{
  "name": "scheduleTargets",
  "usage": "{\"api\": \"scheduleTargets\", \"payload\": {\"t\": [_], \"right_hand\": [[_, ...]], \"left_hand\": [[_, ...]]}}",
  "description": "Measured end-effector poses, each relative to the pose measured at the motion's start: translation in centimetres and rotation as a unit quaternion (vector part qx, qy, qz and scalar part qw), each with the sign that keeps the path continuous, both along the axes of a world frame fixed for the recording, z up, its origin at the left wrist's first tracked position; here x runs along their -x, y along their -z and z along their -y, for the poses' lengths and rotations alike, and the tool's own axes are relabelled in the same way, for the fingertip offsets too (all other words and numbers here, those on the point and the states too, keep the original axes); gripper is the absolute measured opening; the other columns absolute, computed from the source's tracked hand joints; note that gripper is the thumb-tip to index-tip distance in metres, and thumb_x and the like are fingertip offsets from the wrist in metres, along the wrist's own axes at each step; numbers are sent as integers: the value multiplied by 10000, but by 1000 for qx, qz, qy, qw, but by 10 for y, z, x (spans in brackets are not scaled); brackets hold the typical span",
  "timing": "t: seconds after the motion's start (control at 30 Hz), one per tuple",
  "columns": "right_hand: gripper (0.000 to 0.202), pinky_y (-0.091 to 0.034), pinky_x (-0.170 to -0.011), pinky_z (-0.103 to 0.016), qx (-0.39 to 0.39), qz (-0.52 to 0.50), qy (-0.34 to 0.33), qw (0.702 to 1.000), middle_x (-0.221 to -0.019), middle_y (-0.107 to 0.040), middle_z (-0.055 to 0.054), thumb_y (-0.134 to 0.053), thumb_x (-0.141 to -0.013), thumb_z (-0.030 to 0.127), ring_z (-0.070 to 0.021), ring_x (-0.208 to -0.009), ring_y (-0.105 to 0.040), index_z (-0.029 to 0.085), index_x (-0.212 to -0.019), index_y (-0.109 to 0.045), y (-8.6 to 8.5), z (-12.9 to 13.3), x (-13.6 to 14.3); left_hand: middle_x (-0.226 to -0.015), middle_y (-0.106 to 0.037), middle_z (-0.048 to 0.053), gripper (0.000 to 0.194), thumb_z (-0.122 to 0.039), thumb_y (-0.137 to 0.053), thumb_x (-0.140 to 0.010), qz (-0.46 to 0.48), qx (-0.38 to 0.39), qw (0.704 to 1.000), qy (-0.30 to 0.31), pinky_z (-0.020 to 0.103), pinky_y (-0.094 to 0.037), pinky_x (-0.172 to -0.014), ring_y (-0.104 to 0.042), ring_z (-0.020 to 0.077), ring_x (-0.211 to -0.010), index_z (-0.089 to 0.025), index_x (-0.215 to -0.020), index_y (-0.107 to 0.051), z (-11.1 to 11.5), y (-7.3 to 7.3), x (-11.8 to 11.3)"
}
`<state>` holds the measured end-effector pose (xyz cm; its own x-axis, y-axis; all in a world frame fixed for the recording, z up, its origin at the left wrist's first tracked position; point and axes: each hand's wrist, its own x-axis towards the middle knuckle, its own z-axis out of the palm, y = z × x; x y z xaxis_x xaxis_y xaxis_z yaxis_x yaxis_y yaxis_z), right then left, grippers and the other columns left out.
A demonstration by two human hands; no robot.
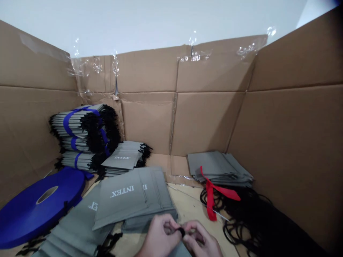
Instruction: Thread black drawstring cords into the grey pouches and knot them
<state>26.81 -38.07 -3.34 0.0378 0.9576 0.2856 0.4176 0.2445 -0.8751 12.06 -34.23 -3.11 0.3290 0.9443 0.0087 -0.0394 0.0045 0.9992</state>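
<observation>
Near the bottom edge, my left hand (pixel 162 235) and my right hand (pixel 202 241) meet with fingertips pinched on a short piece of black cord (pixel 182 232). The cord looks looped or knotted between them; its ends are hidden by the fingers. Part of a grey fabric pouch (pixel 180 251) shows beneath my hands. Just beyond my left hand lies a pile of flat grey INTEX pouches (pixel 134 192). More grey pouches with black cord ends (pixel 69 228) are fanned out at lower left.
A blue ribbon roll (pixel 24 214) lies at left, before pouch bundles tied with blue ribbon (pixel 75 123). A smaller INTEX stack (pixel 122 160) sits beside them. At right are grey pouches (pixel 217 166), black cords (pixel 265 217) and a red ribbon (pixel 210 200). Cardboard walls (pixel 147 75) enclose the table.
</observation>
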Motion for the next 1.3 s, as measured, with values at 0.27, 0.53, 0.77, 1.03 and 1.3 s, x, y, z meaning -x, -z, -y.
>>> {"api": "scheduleTargets", "payload": {"t": [0.27, 0.53, 0.77, 1.03, 1.3], "right_hand": [[255, -425, -547, -242, 67, -152, -19, 986, -719, -591, -25, -607, -718, 423, -155, -603, -548, 181, -733, -530, -13, 8, 17], [124, -473, -730, -293, -35, -118, -18, 992, -806, -608, -59, -497, -818, 306, -198, -782, -591, 193, -767, -488, -15, -6, 36], [116, -469, -788, -324, -68, -87, -23, 994, -926, -629, -97, -468, -846, 291, -221, -895, -584, 199, -781, -496, -14, -8, 39], [243, -481, -679, -272, -20, -174, -44, 984, -897, -622, -73, -561, -798, 430, -187, -782, -607, 193, -809, -511, -7, -14, 29], [341, -388, -457, -225, 8, -174, -68, 982, -721, -603, -22, -599, -727, 512, -116, -506, -499, 186, -827, -601, -19, -17, 19]], "left_hand": [[-627, -588, 5, 46, -154, -548, -617, -38, -53, 998, 2, 212, -405, -575, -547, 127, -591, -151, -613, -503, 14, -28, 6], [-634, -612, 0, 83, -158, -573, -630, -24, -75, 996, -38, 204, -423, -593, -578, 130, -617, -155, -614, -491, 4, -33, 14], [-573, -515, -40, 136, -157, -563, -640, -48, -105, 991, -70, 178, -382, -542, -525, 105, -566, -166, -605, -432, 1, -37, 20], [-695, -591, 5, 81, -225, -532, -746, -77, -142, 987, -26, 201, -415, -597, -587, 143, -669, -167, -721, -481, 3, -34, 19], [-733, -630, 22, 44, -144, -539, -698, -47, -119, 992, 12, 213, -430, -641, -594, 147, -701, -145, -738, -558, 3, -37, 17]]}}
